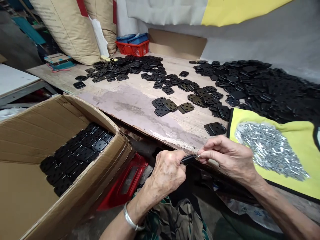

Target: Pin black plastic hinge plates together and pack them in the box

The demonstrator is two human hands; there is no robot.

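"How far along does that look to you?"

"Partway, I'd judge. In the brown cardboard box (111,160), black round-cornered plates (80,155) lie in tidy, overlapping rows, probably finished ones. How deep they go, I can't see."

"And what's left?"

"Plenty, by the look of it. Loose black plates with punched holes (272,88) are strewn over the worn wooden bench (140,113), heaped thickest at the right. A broad spread of small silvery metal pins (272,150) sits on the yellow cloth with black edging (243,116)."

"What about the one in hand?"

"The left hand (170,170) is clamped round a black metal piece (188,159) at the bench's front edge. The right hand (228,158) pinches a thin silvery pin (198,156) between thumb and fingertip, up at the piece's end. The hands are near each other, but apart."

"Is it in?"

"Can't tell; the fingers hide most of it. I'd call this one unfinished."
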